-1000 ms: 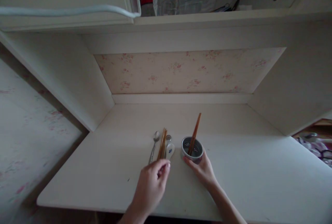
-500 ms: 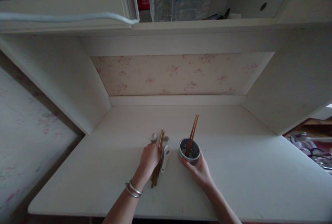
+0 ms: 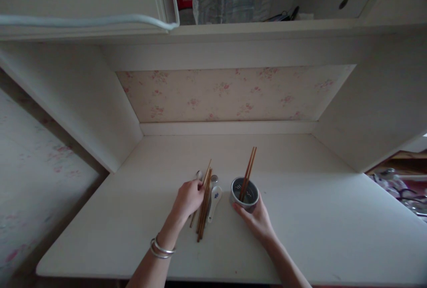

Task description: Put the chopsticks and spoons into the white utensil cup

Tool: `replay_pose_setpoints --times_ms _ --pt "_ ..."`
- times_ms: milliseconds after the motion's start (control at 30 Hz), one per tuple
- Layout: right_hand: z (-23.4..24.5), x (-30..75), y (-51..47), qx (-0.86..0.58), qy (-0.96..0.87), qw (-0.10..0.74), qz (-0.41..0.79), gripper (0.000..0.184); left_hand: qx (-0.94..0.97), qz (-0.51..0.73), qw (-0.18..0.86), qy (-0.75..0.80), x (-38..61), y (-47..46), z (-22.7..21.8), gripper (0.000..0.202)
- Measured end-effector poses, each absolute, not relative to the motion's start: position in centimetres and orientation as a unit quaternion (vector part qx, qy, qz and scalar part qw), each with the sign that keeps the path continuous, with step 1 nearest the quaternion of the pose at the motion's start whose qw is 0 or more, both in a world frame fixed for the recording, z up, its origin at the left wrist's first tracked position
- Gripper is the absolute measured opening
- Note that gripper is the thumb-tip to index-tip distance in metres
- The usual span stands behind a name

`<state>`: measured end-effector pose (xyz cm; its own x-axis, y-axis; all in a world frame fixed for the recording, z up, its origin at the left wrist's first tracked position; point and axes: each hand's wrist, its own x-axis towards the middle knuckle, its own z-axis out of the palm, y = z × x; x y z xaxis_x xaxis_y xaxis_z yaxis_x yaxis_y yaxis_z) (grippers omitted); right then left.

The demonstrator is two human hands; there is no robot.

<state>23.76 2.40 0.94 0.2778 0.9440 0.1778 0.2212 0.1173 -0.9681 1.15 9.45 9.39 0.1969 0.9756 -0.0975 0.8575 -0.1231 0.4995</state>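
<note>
Lower centre of frame: left hand [image 3: 189, 196] pinches slender wooden chopstick [image 3: 207, 170]; right hand [image 3: 258, 222] curls round grey cylindrical cup [image 3: 244, 206], holes inside, two brown chopsticks [image 3: 248, 172] leaning within.

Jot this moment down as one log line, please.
left hand: gripping one chopstick | right hand: holding grey cup, two chopsticks inside | tabletop: more chopsticks, white spoon, metal spoons

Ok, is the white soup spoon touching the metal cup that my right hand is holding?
Apart. The head view shows a strip of tabletop between the white soup spoon and the metal cup.
</note>
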Motion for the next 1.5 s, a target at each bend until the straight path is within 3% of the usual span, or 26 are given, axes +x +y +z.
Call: replay_pose_setpoints --times_ms 200,400,500,633,833,1500 --pt "0.9 23.7 2.4 -0.567 -0.512 0.547 0.342 0.073 0.683 0.373 0.435 0.454 1.6 9.0 15.3 0.032" --pt "0.9 23.8 2.4 -0.569 -0.524 0.539 0.333 0.070 0.619 0.495 0.494 0.357 5.9 11.0 17.6 0.037" --pt "1.0 23.8 2.4 -0.565 -0.529 0.539 0.330 0.070 0.650 0.469 0.479 0.358 8.2 12.1 16.4 0.027" --pt "1.1 23.8 2.3 -0.566 -0.533 0.538 0.324 0.070 0.731 0.398 0.374 0.409 10.1 12.5 14.2 0.015" --pt "1.0 23.8 2.3 -0.563 -0.535 0.539 0.325 0.069 0.813 0.307 0.261 0.420 10.9 11.9 12.4 0.022" --pt "0.6 23.9 2.4 -0.581 -0.533 0.529 0.315 0.070 0.843 0.267 0.213 0.417 10.7 11.0 11.2 0.023"
